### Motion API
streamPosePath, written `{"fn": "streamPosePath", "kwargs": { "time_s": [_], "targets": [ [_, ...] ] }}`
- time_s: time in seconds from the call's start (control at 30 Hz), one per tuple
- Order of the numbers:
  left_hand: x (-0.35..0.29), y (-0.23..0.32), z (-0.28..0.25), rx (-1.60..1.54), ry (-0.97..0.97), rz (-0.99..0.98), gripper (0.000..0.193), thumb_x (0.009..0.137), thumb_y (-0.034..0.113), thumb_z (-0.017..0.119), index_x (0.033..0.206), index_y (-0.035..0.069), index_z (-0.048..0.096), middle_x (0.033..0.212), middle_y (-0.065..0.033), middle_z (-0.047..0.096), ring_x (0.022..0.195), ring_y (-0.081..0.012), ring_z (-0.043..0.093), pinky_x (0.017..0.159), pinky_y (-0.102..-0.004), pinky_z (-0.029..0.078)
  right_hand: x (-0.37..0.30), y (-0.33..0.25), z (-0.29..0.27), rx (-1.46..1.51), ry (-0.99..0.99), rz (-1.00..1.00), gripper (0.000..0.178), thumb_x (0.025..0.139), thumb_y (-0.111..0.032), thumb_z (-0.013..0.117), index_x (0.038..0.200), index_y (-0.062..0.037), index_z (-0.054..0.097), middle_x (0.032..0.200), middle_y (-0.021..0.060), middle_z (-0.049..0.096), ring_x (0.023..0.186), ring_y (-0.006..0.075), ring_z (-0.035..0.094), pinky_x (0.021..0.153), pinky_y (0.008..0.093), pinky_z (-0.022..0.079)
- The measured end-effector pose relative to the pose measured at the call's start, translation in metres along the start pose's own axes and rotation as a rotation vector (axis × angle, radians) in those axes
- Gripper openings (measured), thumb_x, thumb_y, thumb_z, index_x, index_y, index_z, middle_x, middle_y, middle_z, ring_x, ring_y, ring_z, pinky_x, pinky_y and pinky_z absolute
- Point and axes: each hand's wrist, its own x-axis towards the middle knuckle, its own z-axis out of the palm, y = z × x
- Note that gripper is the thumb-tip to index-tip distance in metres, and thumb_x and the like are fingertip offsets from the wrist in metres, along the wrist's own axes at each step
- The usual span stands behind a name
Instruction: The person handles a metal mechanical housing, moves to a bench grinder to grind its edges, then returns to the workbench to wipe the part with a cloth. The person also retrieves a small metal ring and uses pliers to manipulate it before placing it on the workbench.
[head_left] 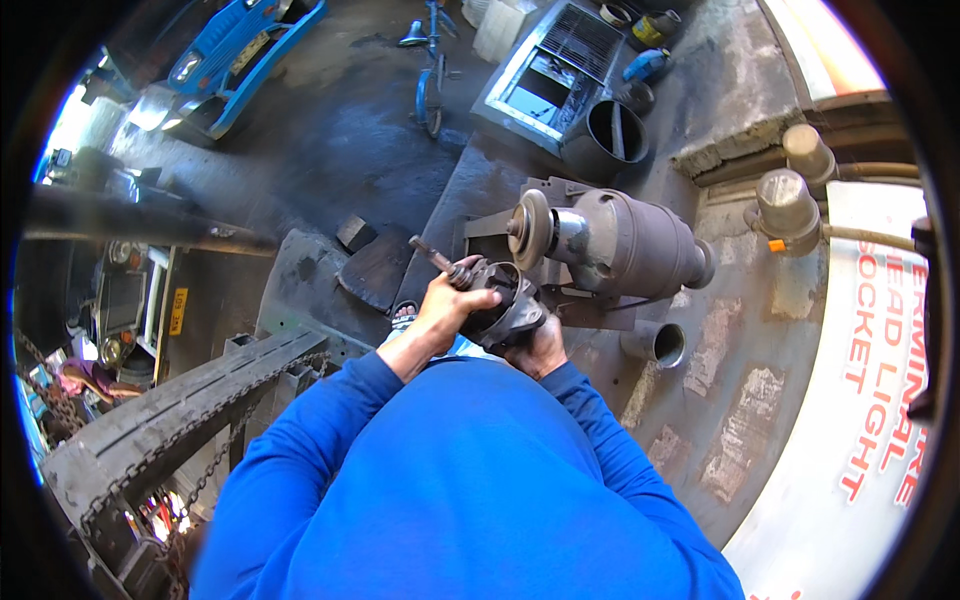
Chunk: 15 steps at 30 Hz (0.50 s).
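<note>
Dark cast-metal housing (512, 312) held in 2 bare hands, just ahead of the blue-clad torso; long axis slanting from upper left to lower right. Narrow shaft (432, 254) juts from its upper-left end, tip aimed away from the wearer and to the left; flanged end lies toward the right hand. Dark opening on the upper face; interior too shadowed to read. Underside out of sight; lower edge partly covered by the hands. Right fingers mostly hidden behind or under the casting, their exact contact unclear. Left grip (440, 312) closed around the left side, near the shaft base, thumb laid across the top; right grip (540, 347) cupped against the lower-right side. Housing sits between the 2, touching both. Just beyond, to the right: grey motor (640, 243) carrying a round wheel (531, 228); gap between wheel and housing hard to judge from above. Open-ended metal cylinder (655, 343) to the right of the right grip. Sandalled foot (404, 314) shows only in part, beside the left wrist.
</note>
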Motion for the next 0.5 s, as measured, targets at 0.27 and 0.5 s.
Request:
{"fn": "streamPosePath", "kwargs": {
  "time_s": [0.27, 0.5],
  "targets": [
    [-0.018, 0.005, -0.016, 0.28, -0.175, 0.23, 0.106, 0.065, 0.024, 0.091, 0.157, 0.001, 0.043, 0.14, -0.017, 0.062, 0.128, -0.0255, 0.06, 0.114, -0.0372, 0.045, 0.001, -0.003, 0.008, 0.115, -0.081, -0.016, 0.058, 0.112, -0.049, 0.039, 0.144, -0.0056, 0.058, 0.138, 0.0156, 0.068, 0.121, 0.0327, 0.068, 0.108, 0.051, 0.053],
    [-0.027, -0.003, -0.007, -0.037, -0.056, -0.023, 0.111, 0.075, 0.027, 0.089, 0.167, 0.015, 0.027, 0.146, -0.0128, 0.058, 0.131, -0.0284, 0.058, 0.109, -0.0487, 0.05, -0.004, 0.005, 0.009, 0.025, -0.083, -0.13, 0.058, 0.112, -0.051, 0.04, 0.144, -0.0065, 0.058, 0.136, 0.0146, 0.068, 0.119, 0.0283, 0.069, 0.106, 0.0449, 0.054]
  ]
}}
